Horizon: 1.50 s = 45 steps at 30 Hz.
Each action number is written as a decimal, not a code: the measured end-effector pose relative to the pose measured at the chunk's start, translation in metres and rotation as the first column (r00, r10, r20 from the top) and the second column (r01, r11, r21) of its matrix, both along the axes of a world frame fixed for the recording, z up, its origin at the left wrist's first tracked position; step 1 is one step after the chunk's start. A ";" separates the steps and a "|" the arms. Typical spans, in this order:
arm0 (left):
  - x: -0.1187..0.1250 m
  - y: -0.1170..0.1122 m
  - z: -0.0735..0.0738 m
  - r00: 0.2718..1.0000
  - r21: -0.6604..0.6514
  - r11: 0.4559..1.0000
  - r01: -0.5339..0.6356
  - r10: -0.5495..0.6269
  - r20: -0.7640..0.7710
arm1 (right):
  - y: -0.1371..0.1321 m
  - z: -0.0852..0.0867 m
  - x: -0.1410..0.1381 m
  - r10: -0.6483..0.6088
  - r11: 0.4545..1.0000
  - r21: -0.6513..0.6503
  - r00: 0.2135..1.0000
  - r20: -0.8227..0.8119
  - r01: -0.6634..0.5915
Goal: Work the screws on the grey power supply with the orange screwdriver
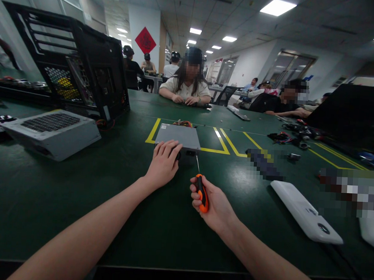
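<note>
A grey metal power supply box (181, 136) lies on the green table (78, 184) inside yellow tape lines. My left hand (162, 163) rests on the box's near edge, fingers curled over its front face. My right hand (211, 202) is closed around the orange and black handle of a screwdriver (201, 190). The thin shaft points away from me, and its tip sits at the box's near right corner. Coloured wires (183, 123) show behind the box.
A second grey power supply (51, 132) lies at the left, before an open black computer case (81, 63). A white device (305, 211) lies at the right, with cables (289, 137) beyond. Other people sit across the table (186, 87).
</note>
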<state>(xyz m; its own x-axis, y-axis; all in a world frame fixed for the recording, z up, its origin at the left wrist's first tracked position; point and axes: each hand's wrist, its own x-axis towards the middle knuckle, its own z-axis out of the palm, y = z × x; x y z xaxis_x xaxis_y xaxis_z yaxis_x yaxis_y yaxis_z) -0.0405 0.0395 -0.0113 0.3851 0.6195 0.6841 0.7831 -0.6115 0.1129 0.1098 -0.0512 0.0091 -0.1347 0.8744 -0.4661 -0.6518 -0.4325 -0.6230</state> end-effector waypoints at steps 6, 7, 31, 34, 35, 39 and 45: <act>0.000 -0.001 0.001 1.000 -0.005 1.000 -0.006 0.006 -0.005 | 0.001 -0.001 0.000 -0.040 0.999 -0.017 0.998 0.039 0.040; 0.000 -0.001 0.001 1.000 -0.005 1.000 -0.003 0.003 -0.007 | 0.001 -0.001 0.000 -0.056 0.998 -0.015 0.998 0.042 0.057; 0.000 0.000 0.002 1.000 -0.002 1.000 -0.006 0.006 -0.013 | 0.000 0.001 -0.001 0.006 1.000 -0.018 1.000 0.026 -0.006; 0.000 -0.001 0.002 1.000 -0.001 1.000 -0.002 0.002 -0.009 | 0.000 0.001 -0.001 -0.051 0.998 -0.023 0.998 0.031 0.052; 0.000 -0.001 0.003 1.000 -0.001 1.000 0.000 0.000 -0.007 | 0.000 0.001 -0.001 -0.068 0.997 -0.024 0.997 0.036 0.069; 0.000 -0.001 0.002 1.000 0.002 1.000 0.005 -0.005 0.000 | -0.001 0.002 -0.001 -0.107 0.994 0.000 0.994 0.022 0.107; 0.000 -0.002 0.003 1.000 0.004 1.000 -0.006 0.006 -0.001 | 0.000 0.001 0.000 -0.035 0.999 -0.027 0.999 0.021 0.035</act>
<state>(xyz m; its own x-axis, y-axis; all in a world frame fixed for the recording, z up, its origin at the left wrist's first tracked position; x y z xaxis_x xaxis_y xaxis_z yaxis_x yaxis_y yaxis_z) -0.0409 0.0379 -0.0086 0.3820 0.6191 0.6862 0.7869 -0.6073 0.1099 0.1099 -0.0515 0.0105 -0.0942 0.8653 -0.4923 -0.6541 -0.4266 -0.6246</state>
